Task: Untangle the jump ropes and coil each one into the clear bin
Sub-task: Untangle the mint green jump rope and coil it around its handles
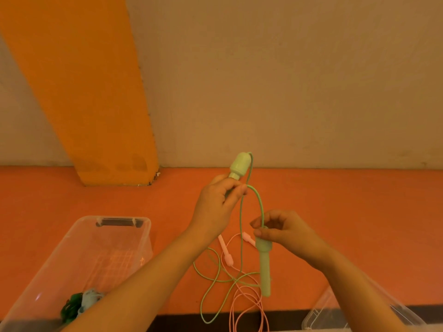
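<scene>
My left hand (217,207) grips one green jump rope handle (238,166), whose thick end points up. My right hand (280,232) pinches the green cord where it enters the second green handle (265,267), which hangs downward. The green cord (242,236) arcs between both hands and drops in loops onto the orange surface. A pink jump rope (226,251) lies below, its two handles near my left wrist and its cord crossing the green loops. The clear bin (115,238) stands at lower left and holds a dark green and a pale blue bundle (81,301).
A clear lid or second container (321,315) sits at the lower right, partly behind my right forearm. An orange pillar (96,116) rises at the back left against a beige wall. A dark strip runs along the near edge of the orange surface (359,212).
</scene>
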`<state>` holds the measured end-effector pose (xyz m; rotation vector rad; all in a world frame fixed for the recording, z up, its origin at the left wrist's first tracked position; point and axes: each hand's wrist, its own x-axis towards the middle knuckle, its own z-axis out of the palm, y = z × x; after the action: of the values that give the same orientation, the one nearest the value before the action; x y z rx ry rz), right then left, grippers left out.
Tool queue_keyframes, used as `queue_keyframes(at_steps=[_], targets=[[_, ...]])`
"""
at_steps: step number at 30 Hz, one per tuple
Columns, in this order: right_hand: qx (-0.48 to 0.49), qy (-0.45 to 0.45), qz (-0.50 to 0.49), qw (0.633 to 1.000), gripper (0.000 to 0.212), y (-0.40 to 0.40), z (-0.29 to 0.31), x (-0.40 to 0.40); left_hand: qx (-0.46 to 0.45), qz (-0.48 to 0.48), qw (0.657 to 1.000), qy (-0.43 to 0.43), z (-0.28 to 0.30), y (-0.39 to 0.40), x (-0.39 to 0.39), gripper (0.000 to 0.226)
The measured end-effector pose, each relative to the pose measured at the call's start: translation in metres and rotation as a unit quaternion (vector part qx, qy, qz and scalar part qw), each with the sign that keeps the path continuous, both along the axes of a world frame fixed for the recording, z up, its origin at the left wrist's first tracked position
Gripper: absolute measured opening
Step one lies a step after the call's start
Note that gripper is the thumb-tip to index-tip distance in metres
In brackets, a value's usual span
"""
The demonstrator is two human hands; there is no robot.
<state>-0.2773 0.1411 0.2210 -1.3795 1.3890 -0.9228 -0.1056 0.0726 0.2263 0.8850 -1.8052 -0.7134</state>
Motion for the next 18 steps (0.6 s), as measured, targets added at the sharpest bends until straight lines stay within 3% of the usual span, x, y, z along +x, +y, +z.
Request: queue_keyframes(at_steps=[3, 6, 10, 12, 14, 16, 18], targets=[[0.029, -0.026, 0.012, 0.999, 0.026, 0.002, 0.002, 0.001, 0.006, 0.009, 1.000, 0.009, 0.003, -0.001, 0.002, 0.017], [0.044, -0.036, 0.008, 0.998, 0.036, 0.002, 0.003, 0.002, 0.004, -0.001, 1.000, 0.010, 0.003, 0.001, 0.003, 0.019], [0.039, -0.059, -0.039, 0.997, 0.025, 0.001, 0.000, 0.002, 0.008, -0.011, 1.000, -0.025, 0.000, 0.001, 0.002, 0.029], [0.040, -0.129, -0.098, 0.986, 0.019, -0.001, 0.000, 0.003, -0.006, -0.021, 0.998, -0.063, -0.002, 0.000, 0.001, 0.033], [0.053, -0.216, -0.142, 0.964, 0.027, -0.003, 0.001, 0.004, -0.021, -0.033, 0.996, -0.081, -0.005, 0.001, 0.000, 0.033], [0.072, -0.260, -0.144, 0.952, 0.039, -0.004, 0.004, 0.005, -0.024, -0.049, 0.995, -0.086, -0.007, 0.003, -0.001, 0.033], [0.090, -0.302, -0.139, 0.939, 0.037, -0.005, 0.006, 0.006, -0.018, -0.059, 0.993, -0.097, -0.008, 0.005, -0.003, 0.035]])
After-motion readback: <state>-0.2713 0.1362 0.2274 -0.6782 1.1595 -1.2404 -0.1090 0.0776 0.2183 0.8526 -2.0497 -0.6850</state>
